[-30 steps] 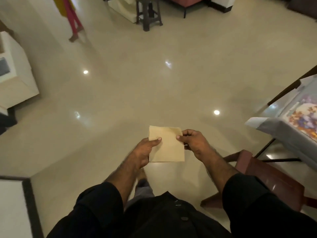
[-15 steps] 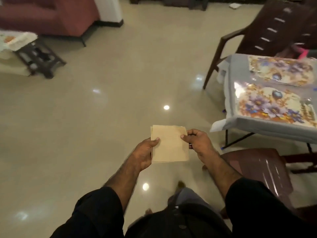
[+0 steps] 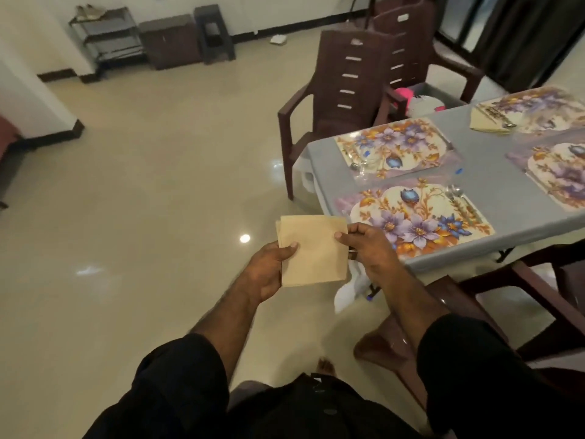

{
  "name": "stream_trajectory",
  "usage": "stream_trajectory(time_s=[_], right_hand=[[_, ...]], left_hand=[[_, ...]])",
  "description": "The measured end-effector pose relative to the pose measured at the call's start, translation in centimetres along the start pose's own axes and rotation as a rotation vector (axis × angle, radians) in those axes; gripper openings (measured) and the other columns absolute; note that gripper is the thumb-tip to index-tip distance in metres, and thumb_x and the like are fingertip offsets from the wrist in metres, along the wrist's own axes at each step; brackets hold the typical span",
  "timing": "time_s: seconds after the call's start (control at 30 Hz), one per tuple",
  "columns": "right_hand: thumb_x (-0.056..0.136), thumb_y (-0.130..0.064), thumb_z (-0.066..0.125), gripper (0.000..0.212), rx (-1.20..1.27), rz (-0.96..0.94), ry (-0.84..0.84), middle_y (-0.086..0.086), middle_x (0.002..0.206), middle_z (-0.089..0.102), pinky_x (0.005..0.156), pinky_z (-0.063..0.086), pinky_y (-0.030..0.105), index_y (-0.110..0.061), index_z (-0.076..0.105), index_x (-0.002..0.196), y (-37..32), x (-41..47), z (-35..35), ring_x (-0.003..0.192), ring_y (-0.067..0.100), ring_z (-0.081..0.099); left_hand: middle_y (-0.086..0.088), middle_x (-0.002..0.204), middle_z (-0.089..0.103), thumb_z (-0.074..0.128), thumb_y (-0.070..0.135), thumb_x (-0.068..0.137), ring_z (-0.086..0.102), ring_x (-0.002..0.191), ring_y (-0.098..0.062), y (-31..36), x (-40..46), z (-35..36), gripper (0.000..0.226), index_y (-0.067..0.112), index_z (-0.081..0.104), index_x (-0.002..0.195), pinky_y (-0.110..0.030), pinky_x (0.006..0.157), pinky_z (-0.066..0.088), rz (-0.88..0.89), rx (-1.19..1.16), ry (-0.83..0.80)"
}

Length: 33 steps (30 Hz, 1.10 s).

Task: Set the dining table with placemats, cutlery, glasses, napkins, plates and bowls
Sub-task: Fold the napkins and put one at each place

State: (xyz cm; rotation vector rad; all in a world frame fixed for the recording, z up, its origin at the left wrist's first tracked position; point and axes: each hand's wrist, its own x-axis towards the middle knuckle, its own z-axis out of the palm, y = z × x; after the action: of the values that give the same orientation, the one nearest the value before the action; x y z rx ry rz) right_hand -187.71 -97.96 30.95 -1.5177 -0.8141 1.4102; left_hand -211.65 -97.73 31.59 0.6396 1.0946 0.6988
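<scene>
A stack of folded beige paper napkins [image 3: 311, 250] is held in the air over the floor, just off the near left corner of the dining table [image 3: 493, 191]. The left hand [image 3: 267, 270] grips its left edge, thumb laid flat across the top sheet and the other fingers curled underneath. The right hand [image 3: 367, 248] pinches the right edge, thumb on top and fingers folded below. Both forearms reach forward from dark sleeves, wrists roughly level.

On the grey tablecloth lie four floral placemats; the nearest placemat [image 3: 418, 217] carries a spoon [image 3: 456, 194] along its right side. A far placemat [image 3: 538, 109] has a folded napkin [image 3: 484, 122] with cutlery on it. Brown plastic chairs [image 3: 345, 90] stand at the table's far left end, and another brown chair [image 3: 443, 315] sits below the right forearm.
</scene>
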Motion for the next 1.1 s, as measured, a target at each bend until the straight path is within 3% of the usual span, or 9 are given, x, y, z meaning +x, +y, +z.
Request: stream_trajectory(time_s=[0.13, 0.2, 0.27, 0.33, 0.4, 0.53, 0.67, 0.97, 1.1], right_hand=[[0.084, -0.026, 0.086, 0.016, -0.387, -0.155, 0.318, 0.000, 0.094, 0.076, 0.081, 0.058, 0.034, -0.016, 0.075, 0.091, -3.6, 4.6, -2.9, 0.088, 0.022, 0.071], [0.084, -0.026, 0.086, 0.016, -0.430, -0.216, 0.435, 0.000, 0.090, 0.074, 0.079, 0.056, 0.031, -0.017, 0.075, 0.091, -4.7, 6.1, -3.8, 0.084, 0.019, 0.069], [0.086, -0.022, 0.084, 0.011, -0.415, -0.292, 0.472, -0.007, 0.082, 0.072, 0.071, 0.052, 0.019, -0.019, 0.073, 0.088, -5.9, 6.8, -4.4, 0.075, 0.002, 0.065], [0.088, -0.017, 0.081, 0.011, -0.456, -0.356, 0.453, -0.010, 0.078, 0.069, 0.064, 0.047, 0.009, -0.021, 0.071, 0.085, -7.0, 7.5, -4.5, 0.069, -0.005, 0.062], [0.088, -0.017, 0.080, 0.010, -0.516, -0.350, 0.472, -0.012, 0.080, 0.071, 0.065, 0.049, 0.011, -0.023, 0.073, 0.088, -7.6, 8.8, -4.3, 0.072, -0.004, 0.064], [0.086, -0.021, 0.071, 0.015, -0.796, -0.472, 0.705, -0.004, 0.089, 0.076, 0.077, 0.056, 0.032, -0.018, 0.081, 0.096, -8.8, 11.1, -2.7, 0.082, 0.015, 0.069], [0.086, -0.015, 0.068, 0.019, -1.130, -0.564, 0.701, 0.002, 0.090, 0.071, 0.073, 0.051, 0.037, -0.015, 0.081, 0.099, -10.1, 12.4, -0.6, 0.082, 0.023, 0.062], [0.091, -0.017, 0.064, 0.019, -1.331, -0.529, 0.662, 0.001, 0.092, 0.078, 0.073, 0.052, 0.040, -0.018, 0.082, 0.099, -10.9, 12.5, -1.1, 0.078, 0.026, 0.069], [0.091, -0.016, 0.068, 0.017, -1.335, -0.576, 0.650, 0.000, 0.101, 0.077, 0.073, 0.051, 0.041, -0.018, 0.082, 0.101, -10.4, 12.3, -3.0, 0.085, 0.026, 0.069]], left_hand=[[-0.013, 0.121, 0.078, 0.061, 0.015, 0.106, 0.076, 0.105, -0.029, 5.0, 6.8, 4.5, 0.029, 0.005, 0.067, 0.132, -0.045, 0.086, 0.062, -0.068, 0.071, -0.037], [-0.010, 0.114, 0.080, 0.058, 0.014, 0.107, 0.077, 0.100, -0.027, 6.6, 10.0, 6.5, 0.028, 0.005, 0.067, 0.132, -0.044, 0.083, 0.062, -0.109, 0.092, -0.068], [-0.009, 0.110, 0.081, 0.055, 0.014, 0.109, 0.077, 0.098, -0.026, 8.1, 12.9, 8.3, 0.027, 0.006, 0.066, 0.131, -0.044, 0.082, 0.062, -0.155, 0.108, -0.108], [-0.011, 0.111, 0.080, 0.054, 0.015, 0.109, 0.077, 0.099, -0.027, 9.5, 15.8, 9.5, 0.027, 0.005, 0.065, 0.131, -0.045, 0.085, 0.062, -0.190, 0.109, -0.171], [-0.015, 0.118, 0.078, 0.053, 0.016, 0.109, 0.076, 0.105, -0.031, 10.9, 18.4, 10.3, 0.029, 0.003, 0.065, 0.133, -0.048, 0.094, 0.060, -0.224, 0.112, -0.249], [-0.018, 0.120, 0.077, 0.051, 0.020, 0.110, 0.073, 0.114, -0.037, 13.8, 23.5, 11.2, 0.034, 0.000, 0.066, 0.133, -0.053, 0.099, 0.058, -0.281, 0.167, -0.323], [-0.018, 0.123, 0.076, 0.045, 0.023, 0.112, 0.070, 0.119, -0.037, 16.4, 26.5, 12.3, 0.035, 0.004, 0.070, 0.127, -0.049, 0.095, 0.059, -0.317, 0.171, -0.414], [-0.023, 0.134, 0.070, 0.047, 0.034, 0.110, 0.065, 0.122, -0.038, 17.0, 28.9, 15.3, 0.044, 0.001, 0.069, 0.130, -0.058, 0.113, 0.048, -0.445, 0.232, -0.585], [-0.023, 0.123, 0.072, 0.045, 0.037, 0.112, 0.070, 0.106, -0.036, 17.4, 28.9, 16.6, 0.046, 0.000, 0.070, 0.123, -0.056, 0.110, 0.048, -0.469, 0.215, -0.590]])
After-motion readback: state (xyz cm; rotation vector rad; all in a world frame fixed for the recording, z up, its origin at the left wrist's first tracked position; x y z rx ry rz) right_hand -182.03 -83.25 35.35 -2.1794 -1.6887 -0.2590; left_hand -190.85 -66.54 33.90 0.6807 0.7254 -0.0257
